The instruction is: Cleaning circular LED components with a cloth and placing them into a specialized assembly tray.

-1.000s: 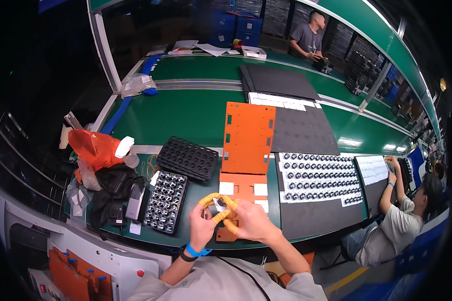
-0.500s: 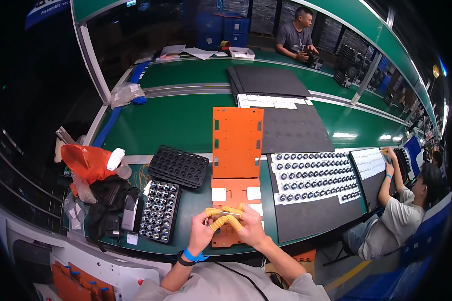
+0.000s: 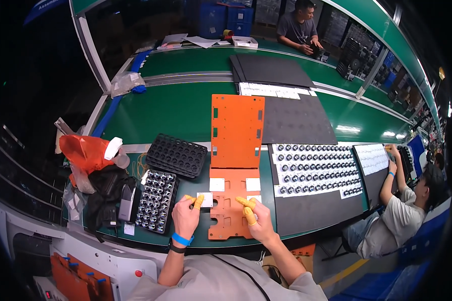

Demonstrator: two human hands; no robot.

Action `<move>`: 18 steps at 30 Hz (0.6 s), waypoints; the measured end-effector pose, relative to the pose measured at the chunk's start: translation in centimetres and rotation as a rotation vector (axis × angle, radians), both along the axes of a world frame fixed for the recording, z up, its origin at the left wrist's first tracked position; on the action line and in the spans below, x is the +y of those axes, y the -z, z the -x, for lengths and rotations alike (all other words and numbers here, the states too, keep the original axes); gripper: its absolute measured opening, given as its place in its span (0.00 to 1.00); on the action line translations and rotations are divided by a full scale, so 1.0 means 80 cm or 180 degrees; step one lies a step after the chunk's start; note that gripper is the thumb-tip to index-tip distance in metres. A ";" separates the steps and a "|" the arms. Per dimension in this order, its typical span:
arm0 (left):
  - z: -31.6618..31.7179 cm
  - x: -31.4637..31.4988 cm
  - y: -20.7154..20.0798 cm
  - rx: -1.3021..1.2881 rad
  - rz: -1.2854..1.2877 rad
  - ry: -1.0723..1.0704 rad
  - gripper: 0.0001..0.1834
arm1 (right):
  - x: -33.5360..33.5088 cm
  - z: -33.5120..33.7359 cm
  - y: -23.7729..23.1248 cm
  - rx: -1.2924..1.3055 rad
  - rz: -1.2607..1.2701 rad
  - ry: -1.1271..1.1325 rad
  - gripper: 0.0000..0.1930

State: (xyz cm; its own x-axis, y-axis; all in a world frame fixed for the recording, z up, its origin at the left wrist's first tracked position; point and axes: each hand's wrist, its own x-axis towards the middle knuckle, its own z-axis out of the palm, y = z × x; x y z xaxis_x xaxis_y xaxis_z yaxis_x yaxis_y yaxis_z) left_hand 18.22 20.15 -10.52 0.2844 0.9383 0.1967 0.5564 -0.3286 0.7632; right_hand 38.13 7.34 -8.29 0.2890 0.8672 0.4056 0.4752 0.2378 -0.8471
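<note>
My left hand [image 3: 187,218], in yellow finger cots, pinches a small white square plate [image 3: 206,199] by its edge, beside an orange jig base [image 3: 228,215]. Over the base's right side is my right hand [image 3: 259,224], thumb and forefinger apart and nothing visible between them. Its fingertips are close to a white plate [image 3: 254,199], partly covered, at the base's right edge. Two more white squares, a left plate [image 3: 217,184] and a right plate [image 3: 253,184], lie farther up the base. Beyond them extends the orange hinged lid [image 3: 237,130], swung open.
Left of the jig stand a black tray [image 3: 175,203] of shiny round parts and stacked empty trays [image 3: 177,155]. To the right, a dark board [image 3: 306,213] bears rows of round lens-like parts [image 3: 316,169]. Co-workers sit at right [image 3: 407,200] and across the bench [image 3: 299,30].
My hands were together over the jig, fingers meeting around a thin flat piece. They have parted: the left moved left with the white plate, the right moved right with fingers spread.
</note>
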 end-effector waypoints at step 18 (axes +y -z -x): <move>-0.025 0.001 0.012 0.0483 0.0597 0.0181 0.18 | 0.005 0.025 0.003 -0.0030 0.0053 -0.0363 0.16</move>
State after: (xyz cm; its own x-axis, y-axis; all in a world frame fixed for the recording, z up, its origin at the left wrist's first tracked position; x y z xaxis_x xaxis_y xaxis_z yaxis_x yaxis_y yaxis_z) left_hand 20.18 20.25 -11.50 0.3508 0.9360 -0.0284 0.6540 -0.2232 0.7228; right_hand 36.12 7.76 -8.53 0.1843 0.9009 0.3930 0.4537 0.2768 -0.8471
